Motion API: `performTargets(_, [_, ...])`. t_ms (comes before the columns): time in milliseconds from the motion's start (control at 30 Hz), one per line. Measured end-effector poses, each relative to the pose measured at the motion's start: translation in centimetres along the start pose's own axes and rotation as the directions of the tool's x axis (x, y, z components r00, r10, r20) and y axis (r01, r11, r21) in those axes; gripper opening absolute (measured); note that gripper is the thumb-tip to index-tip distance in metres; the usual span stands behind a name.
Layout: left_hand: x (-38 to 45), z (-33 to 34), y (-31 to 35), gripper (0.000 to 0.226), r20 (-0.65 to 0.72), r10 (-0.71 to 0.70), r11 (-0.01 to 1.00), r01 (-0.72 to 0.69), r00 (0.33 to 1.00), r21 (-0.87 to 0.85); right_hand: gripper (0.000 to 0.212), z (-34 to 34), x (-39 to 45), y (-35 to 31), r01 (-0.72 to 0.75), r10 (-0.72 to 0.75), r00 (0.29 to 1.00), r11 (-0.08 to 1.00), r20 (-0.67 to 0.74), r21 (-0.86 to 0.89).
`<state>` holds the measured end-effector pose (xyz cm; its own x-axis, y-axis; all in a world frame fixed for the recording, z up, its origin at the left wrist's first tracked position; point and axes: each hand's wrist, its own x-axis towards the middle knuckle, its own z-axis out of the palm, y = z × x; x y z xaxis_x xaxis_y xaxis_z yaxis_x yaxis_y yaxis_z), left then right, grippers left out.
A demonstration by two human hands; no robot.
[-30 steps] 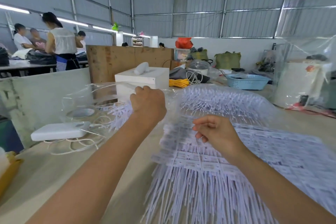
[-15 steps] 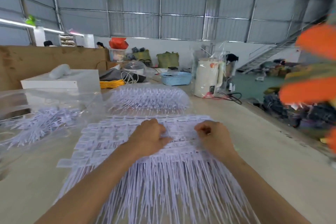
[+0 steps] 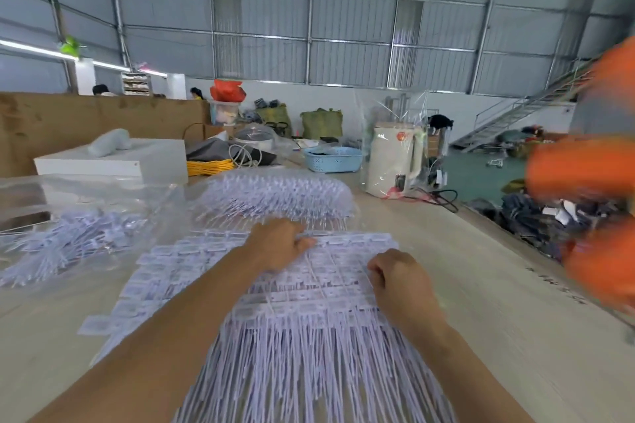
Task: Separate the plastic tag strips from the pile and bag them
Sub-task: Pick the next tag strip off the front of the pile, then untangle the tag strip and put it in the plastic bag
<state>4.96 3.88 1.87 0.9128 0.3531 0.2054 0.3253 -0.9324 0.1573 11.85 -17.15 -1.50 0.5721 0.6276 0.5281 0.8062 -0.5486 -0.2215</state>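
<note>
Table (image 3: 481, 285); hands' fingertips hidden.

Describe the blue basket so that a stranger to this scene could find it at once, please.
Follow the long pale table to its far end. There the blue basket sits just left of the cream kettle wrapped in clear plastic. It is the only light-blue thing there, low, with perforated walls.

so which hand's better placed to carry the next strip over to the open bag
Probably the left. The left hand rests on the far edge of the pile of tag strips, on the side of the clear bag holding loose strips. The right hand sits at the pile's right edge, farther from that bag.
</note>
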Motion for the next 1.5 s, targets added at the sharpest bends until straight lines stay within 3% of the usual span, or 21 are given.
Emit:
performTargets(100, [1.6, 0.2, -0.4, 0.037, 0.085, 0.012, 0.994, -0.003, 0.996, -0.107, 0.02, 0.1, -0.1, -0.3, 0.0, 0.002, 0.998, 1.0, -0.062, 0.027])
performTargets(300, [2.5, -1.4, -0.2, 0.028, 0.117, 0.063, 0.998, -0.065, 0.991, 0.018, 0.018, -0.8, 0.1, -0.8, -0.049, 0.065, 0.99, 0.991, -0.125, 0.122])
performTargets(667, [-1.3, -9.5, 1.0, 0.03, -0.105, 0.245, 0.964, -0.254, 0.964, -0.082, 0.006, -2.4, 0.1, -0.2, -0.089, 0.178, 0.965, 0.912, -0.191, 0.401])
performTargets(767, [-3.5, -9.2, 1.6, 0.028, -0.074, 0.294, 0.953, -0.299, 0.953, -0.057, 0.022, -2.4, 0.5, 0.2, -0.146, 0.309, 0.918, 0.845, -0.247, 0.514])
performTargets(867, [-5.5, -7.4, 1.4, 0.017, -0.021, 0.317, 0.942, -0.317, 0.948, -0.11, 0.039, -2.4, 0.4, 0.4, -0.223, 0.352, 0.93, 0.774, -0.11, 0.592])
performTargets(1033, [-7.3, -6.3, 0.5, 0.009, -0.108, 0.159, 0.961, -0.179, 0.981, -0.212, 0.047, -1.4, -0.2, 0.3, -0.228, 0.219, 0.973, 0.871, 0.071, 0.435])
performTargets(1167, [-8.3, -7.9, 0.8, 0.004, -0.209, 0.06, 0.933, -0.129, 0.976, -0.336, 0.045, -1.4, -0.1, 0.1, -0.206, 0.212, 0.977, 0.89, 0.029, 0.406])
performTargets(1333, [-10.3, -11.0, 1.9, 0.002, -0.335, 0.031, 0.9, -0.172, 0.942, -0.4, 0.034, -2.3, -0.2, -0.3, -0.177, 0.234, 0.97, 0.863, -0.063, 0.472])
performTargets(1400, [-10.9, -11.9, 1.8, 0.005, -0.316, 0.052, 0.859, -0.204, 0.947, -0.47, 0.024, -3.5, -0.4, -0.9, -0.142, 0.269, 0.956, 0.771, -0.114, 0.621])
performTargets(1433, [-11.1, -12.2, 1.7, 0.008, -0.281, 0.068, 0.826, -0.212, 0.957, -0.523, 0.021, -4.3, -0.5, -1.1, -0.127, 0.282, 0.954, 0.675, -0.096, 0.727])
performTargets(1500, [-11.3, -12.3, 1.3, 0.014, -0.196, 0.1, 0.775, -0.2, 0.976, -0.6, 0.021, -6.1, -0.8, -0.9, -0.117, 0.187, 0.982, 0.464, 0.032, 0.878])
